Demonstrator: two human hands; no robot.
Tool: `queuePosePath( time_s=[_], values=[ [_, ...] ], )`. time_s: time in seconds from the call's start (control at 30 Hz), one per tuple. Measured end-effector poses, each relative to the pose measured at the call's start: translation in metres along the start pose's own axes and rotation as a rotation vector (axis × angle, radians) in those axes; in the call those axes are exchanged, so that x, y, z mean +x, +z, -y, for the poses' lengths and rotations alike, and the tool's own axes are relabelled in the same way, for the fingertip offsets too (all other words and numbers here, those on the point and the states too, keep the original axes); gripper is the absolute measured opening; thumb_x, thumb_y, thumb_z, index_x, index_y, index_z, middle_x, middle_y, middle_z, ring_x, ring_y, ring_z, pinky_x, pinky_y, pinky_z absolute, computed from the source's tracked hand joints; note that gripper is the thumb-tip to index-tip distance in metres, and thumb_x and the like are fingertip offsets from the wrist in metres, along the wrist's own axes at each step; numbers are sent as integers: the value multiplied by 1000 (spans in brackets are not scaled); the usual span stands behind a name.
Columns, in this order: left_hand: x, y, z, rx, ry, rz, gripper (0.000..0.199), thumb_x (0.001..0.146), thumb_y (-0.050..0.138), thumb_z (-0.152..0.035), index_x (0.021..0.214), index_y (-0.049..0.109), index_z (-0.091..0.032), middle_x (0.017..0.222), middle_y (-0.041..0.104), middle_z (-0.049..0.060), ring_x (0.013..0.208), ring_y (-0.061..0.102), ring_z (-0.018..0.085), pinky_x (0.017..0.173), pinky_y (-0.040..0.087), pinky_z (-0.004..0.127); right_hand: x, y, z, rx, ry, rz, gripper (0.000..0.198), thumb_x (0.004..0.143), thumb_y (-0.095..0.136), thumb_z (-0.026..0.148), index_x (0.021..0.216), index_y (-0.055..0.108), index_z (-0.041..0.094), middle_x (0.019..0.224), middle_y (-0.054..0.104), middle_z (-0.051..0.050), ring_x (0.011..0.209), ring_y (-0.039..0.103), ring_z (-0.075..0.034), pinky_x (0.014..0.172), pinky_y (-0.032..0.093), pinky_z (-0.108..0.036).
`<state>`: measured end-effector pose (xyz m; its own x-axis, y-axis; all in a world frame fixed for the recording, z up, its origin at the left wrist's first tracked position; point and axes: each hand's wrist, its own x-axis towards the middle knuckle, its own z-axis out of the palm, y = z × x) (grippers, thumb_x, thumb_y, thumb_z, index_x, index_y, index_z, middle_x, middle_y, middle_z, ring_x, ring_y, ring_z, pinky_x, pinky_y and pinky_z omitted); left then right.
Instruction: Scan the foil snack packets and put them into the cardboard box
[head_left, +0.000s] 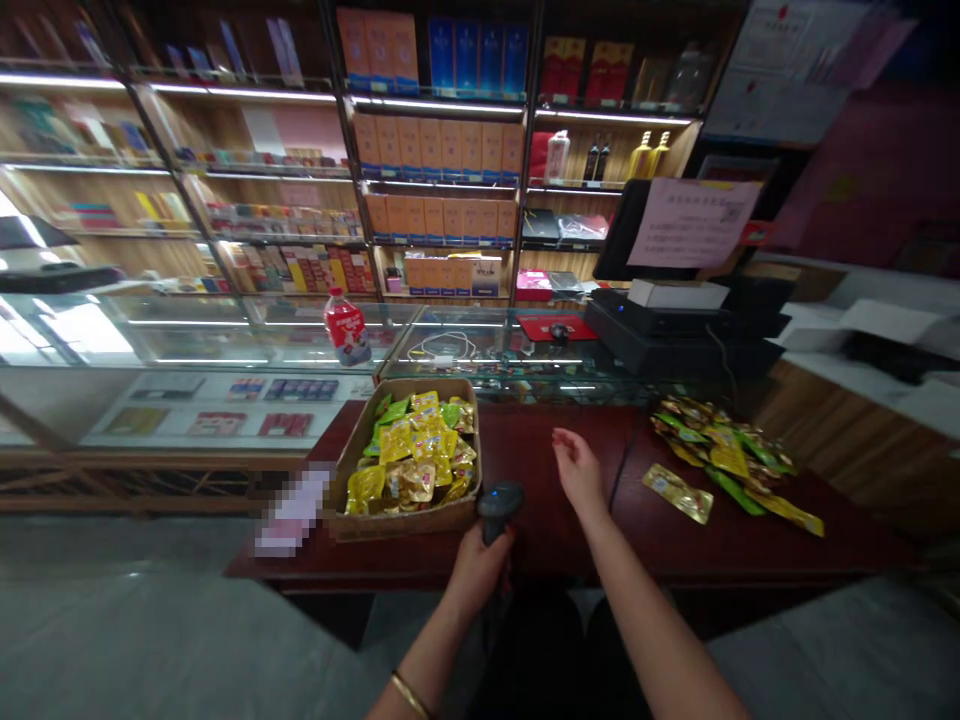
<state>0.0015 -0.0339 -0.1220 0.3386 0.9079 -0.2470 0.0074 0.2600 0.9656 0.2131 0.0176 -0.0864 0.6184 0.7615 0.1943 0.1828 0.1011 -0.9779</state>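
Note:
My left hand (480, 570) is wrapped round the handle of a dark barcode scanner (501, 497), held upright at the table's front edge. Just left of the scanner sits an open cardboard box (409, 528) filled with yellow, green and gold snack packets (411, 440). My right hand (579, 470) hovers over the dark red table (517, 430) with its fingers loosely bent and apart, and nothing shows in it. To its right lies a single gold packet (679, 492), apart from a pile of similar packets (724, 445).
Behind the table is a glass counter (480, 335) with a red-capped bottle (346, 328), a white cable (444, 350) and a mouse on a red mat (536, 327). A monitor (626, 235) stands at right. Lit shelves of boxes (442, 145) line the wall.

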Motion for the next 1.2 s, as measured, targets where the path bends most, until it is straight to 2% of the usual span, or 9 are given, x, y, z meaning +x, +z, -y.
queuePosePath(
  time_s=[0.1, 0.2, 0.3, 0.4, 0.5, 0.6, 0.77, 0.9, 1.2],
  values=[
    [0, 1, -1, 22, 15, 5, 39, 76, 71, -56, 81, 53, -22, 46, 54, -8, 29, 48, 12, 30, 34, 21, 4, -101, -24, -196, 7, -251, 41, 83, 53, 42, 110, 67, 15, 124, 68, -19, 122, 58, -36, 112, 34, -57],
    [-1, 3, -3, 37, 28, 11, 39, 75, 71, -56, 80, 53, -21, 46, 54, -7, 29, 49, 12, 30, 35, 21, 14, -172, -42, -620, 1, -376, 44, 86, 48, 34, 117, 67, 10, 127, 66, -27, 124, 56, -38, 110, 35, -57],
    [-3, 4, -6, 60, 22, -13, 40, 74, 71, -56, 80, 54, -21, 47, 55, -7, 30, 50, 13, 31, 35, 21, 22, -201, -54, -932, 54, -275, 42, 85, 55, 29, 122, 67, 14, 131, 64, -27, 125, 56, -41, 102, 40, -60],
    [-6, 5, -7, 73, 23, -21, 39, 74, 70, -56, 81, 54, -21, 48, 55, -7, 29, 49, 12, 31, 36, 22, 24, -208, -55, -949, 111, -197, 28, 75, 68, 26, 102, 72, 20, 122, 68, -27, 123, 57, -45, 96, 38, -64],
    [-9, 6, -8, 91, 37, -18, 36, 75, 70, -52, 81, 54, -20, 48, 56, -7, 30, 49, 12, 31, 36, 21, 21, -205, -46, -789, 142, -206, 16, 65, 74, 25, 79, 67, 20, 105, 71, -25, 115, 61, -48, 95, 39, -61],
    [-12, 7, -10, 72, 25, -4, 37, 73, 72, -52, 81, 54, -20, 47, 55, -7, 30, 47, 11, 31, 35, 21, 11, -179, -38, -598, 149, -193, 21, 69, 70, 35, 83, 64, 21, 94, 73, -20, 100, 69, -40, 88, 48, -52],
    [-29, 10, -28, -56, 13, 3, 40, 74, 72, -54, 88, 55, -20, 48, 54, -8, 32, 46, 10, 33, 37, 21, -24, -74, -48, -209, 137, -104, 36, 79, 54, 49, 103, 62, 23, 95, 78, -8, 83, 75, -25, 71, 58, -34],
    [-46, 11, -48, -75, 45, 19, 39, 75, 72, -52, 89, 54, -20, 48, 55, -8, 31, 45, 11, 33, 37, 21, -50, -13, -59, 94, 114, -108, 36, 73, 62, 45, 101, 63, 23, 93, 78, -5, 84, 75, -26, 76, 59, -37],
    [-55, 16, -63, 36, 69, 92, 32, 75, 70, -47, 80, 54, -20, 49, 55, -6, 31, 48, 10, 33, 39, 21, -61, -13, -63, -16, 23, -121, 36, 79, 59, 46, 105, 64, 22, 98, 79, -9, 89, 76, -27, 80, 58, -37]
  ],
)
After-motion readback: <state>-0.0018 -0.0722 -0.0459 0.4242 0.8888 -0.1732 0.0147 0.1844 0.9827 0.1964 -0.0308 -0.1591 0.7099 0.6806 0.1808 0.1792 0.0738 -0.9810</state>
